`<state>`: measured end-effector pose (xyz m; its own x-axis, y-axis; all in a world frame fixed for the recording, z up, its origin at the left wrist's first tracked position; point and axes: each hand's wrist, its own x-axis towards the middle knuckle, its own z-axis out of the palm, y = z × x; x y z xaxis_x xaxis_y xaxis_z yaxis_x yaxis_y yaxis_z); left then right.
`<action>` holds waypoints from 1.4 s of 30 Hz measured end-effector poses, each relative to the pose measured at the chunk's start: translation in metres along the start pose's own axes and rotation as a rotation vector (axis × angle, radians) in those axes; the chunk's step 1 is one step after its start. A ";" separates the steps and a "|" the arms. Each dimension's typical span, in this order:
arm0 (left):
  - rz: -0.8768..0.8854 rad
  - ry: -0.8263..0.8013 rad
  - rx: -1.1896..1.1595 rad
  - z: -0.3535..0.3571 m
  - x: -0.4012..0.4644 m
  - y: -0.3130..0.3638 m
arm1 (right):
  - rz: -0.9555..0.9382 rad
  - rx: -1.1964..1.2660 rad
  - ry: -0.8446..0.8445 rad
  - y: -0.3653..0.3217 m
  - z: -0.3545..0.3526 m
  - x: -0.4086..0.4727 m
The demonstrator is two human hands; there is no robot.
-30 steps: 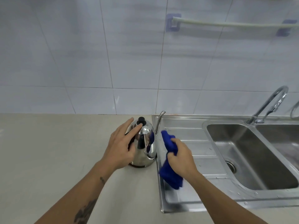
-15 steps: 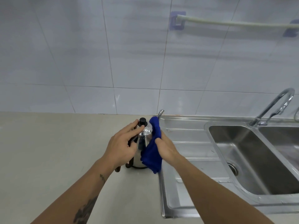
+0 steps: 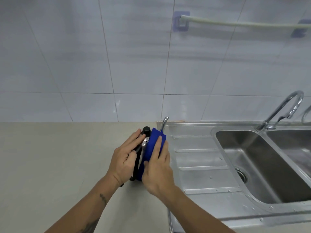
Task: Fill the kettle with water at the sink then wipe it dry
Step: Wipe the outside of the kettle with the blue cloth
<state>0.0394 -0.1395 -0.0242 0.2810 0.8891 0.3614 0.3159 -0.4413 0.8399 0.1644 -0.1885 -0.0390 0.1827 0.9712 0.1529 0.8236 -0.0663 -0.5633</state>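
Beige desk [image 3: 50, 165] beside steel sink [image 3: 193, 128]: polished steel gooseneck kettle [image 3: 143, 142] stood upright; left grip [image 3: 125, 158] curled round its black handle; right grip [image 3: 157, 172], fingers flat, pressed soft blue cloth [image 3: 154, 143] against it. Judged heavy if filled, slippery wet; handle safest.

Blue cloth [image 3: 152, 145], silver kettle [image 3: 145, 142] with black knob [image 3: 146, 130], beige counter [image 3: 50, 165].

Domestic kitchen. Pale glossy square-tiled wall [image 3: 134, 64]; beige matte stone countertop [image 3: 50, 157]; inset stainless-steel double-basin sink [image 3: 198, 158] with ribbed drainboard; chrome gooseneck tap [image 3: 277, 111] behind the basins; white towel rail [image 3: 235, 23] on adhesive wall mounts.
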 end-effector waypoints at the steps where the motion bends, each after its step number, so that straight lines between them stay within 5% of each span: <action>1: -0.008 0.002 -0.015 0.000 0.000 0.000 | 0.004 -0.052 0.011 0.003 0.008 -0.003; 7: 0.015 0.011 0.136 -0.004 0.002 0.001 | 0.168 -0.024 -0.026 0.007 0.031 -0.012; 13: 0.029 0.027 0.278 -0.012 0.004 0.007 | 0.388 0.452 -0.242 0.026 0.004 0.029; 23: 0.016 0.003 0.229 -0.014 0.006 0.003 | -0.139 -0.066 -0.060 0.003 0.005 -0.004; 27: 0.017 0.002 0.228 -0.017 0.006 0.003 | -0.113 -0.086 -0.079 0.028 0.023 -0.019; 37: -0.027 0.024 0.273 -0.012 0.007 0.014 | 0.106 0.313 0.013 0.035 0.000 0.027; 42: -0.001 0.005 0.296 -0.013 0.013 0.017 | -0.071 0.141 0.057 0.011 -0.029 0.041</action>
<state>0.0366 -0.1337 -0.0002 0.2767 0.8896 0.3632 0.5671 -0.4564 0.6856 0.1967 -0.1559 -0.0156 0.1598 0.9575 0.2399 0.7530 0.0389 -0.6568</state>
